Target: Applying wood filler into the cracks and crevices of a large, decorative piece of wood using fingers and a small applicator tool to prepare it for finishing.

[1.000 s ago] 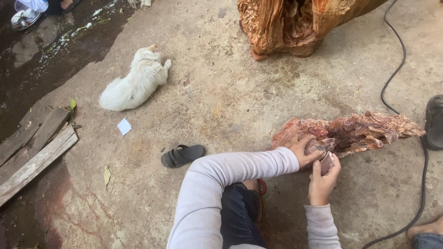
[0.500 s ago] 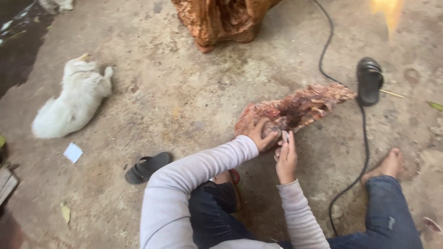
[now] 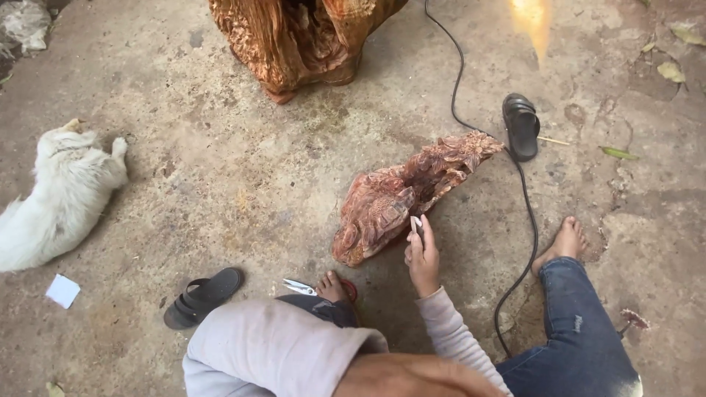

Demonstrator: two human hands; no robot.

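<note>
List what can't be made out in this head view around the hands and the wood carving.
- Left hand: not in the head view, its raised sleeve hides it.
- Small pale piece in the right hand: too small to identify.
- Large wood stump: cut by the top edge.
- White animal: cut by the left edge.

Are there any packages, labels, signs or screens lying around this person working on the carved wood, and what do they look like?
No packages, labels, signs or screens show.
Nearest to one: a small white paper scrap, squarish and blank, flat on the concrete floor at the left, below the white animal.
The right hand holds a small pale tool against the reddish wood carving; no label shows on it.
</note>
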